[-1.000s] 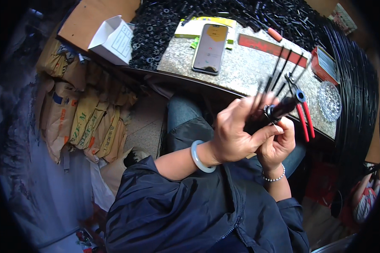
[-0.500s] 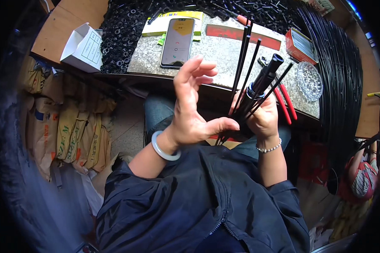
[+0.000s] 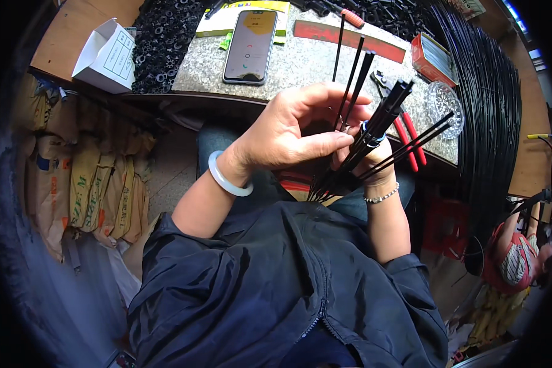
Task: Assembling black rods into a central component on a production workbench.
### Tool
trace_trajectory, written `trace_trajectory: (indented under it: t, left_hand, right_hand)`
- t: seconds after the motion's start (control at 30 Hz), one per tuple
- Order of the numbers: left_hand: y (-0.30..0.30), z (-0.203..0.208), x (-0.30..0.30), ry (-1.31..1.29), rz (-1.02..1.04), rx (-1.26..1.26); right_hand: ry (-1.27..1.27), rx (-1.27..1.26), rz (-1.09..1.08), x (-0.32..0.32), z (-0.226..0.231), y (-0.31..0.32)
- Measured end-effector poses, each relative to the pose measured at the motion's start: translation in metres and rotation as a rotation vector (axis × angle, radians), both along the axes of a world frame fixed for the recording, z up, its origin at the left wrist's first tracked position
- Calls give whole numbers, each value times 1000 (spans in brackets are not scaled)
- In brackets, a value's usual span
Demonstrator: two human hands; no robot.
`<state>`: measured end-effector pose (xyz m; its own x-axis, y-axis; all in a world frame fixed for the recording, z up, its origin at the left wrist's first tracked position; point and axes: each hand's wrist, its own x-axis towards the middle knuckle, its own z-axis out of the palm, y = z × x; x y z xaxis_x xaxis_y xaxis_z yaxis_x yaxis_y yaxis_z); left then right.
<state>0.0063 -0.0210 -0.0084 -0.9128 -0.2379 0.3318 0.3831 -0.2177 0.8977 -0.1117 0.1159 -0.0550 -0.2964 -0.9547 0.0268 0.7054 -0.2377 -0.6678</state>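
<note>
My right hand (image 3: 374, 161) is wrapped round a black tube (image 3: 389, 110) with a shiny ring and many thin black rods fanned about it; it looks like an umbrella frame. The tube tilts up to the right, and the rods' lower ends bunch near my lap. Coming from the left, my left hand (image 3: 282, 132) curls its fingers and thumb around a few upright thin rods (image 3: 360, 84) beside the tube. Its fingertips are partly hidden by those rods. A pale bangle (image 3: 224, 175) circles my left wrist, a beaded bracelet (image 3: 381, 196) my right.
On the speckled worktop lie a phone (image 3: 250, 49), a red strip (image 3: 349, 42), red-handled pliers (image 3: 418, 144), a glass dish (image 3: 444, 110) and a red box (image 3: 434, 58). Long black rods (image 3: 490, 110) drape over the right edge. Small black parts (image 3: 159, 49) are heaped beside a white box (image 3: 107, 58).
My left hand has moved right from an open, spread pose and closed around thin rods. The rods on the frame are spread wider. The whole view has shifted slightly.
</note>
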Motion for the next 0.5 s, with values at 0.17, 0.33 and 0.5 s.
trace_trajectory:
  t: [0.17, 0.33, 0.5]
  left_hand:
    - [-5, 0, 0, -117, -75, -130]
    - [-3, 2, -2, -150, -28, -179]
    - [-2, -2, -7, -90, -8, -203]
  right_hand:
    - [79, 54, 106, -9, -7, 1]
    - [72, 80, 30, -4, -4, -4]
    - [173, 105, 8, -3, -1, -6]
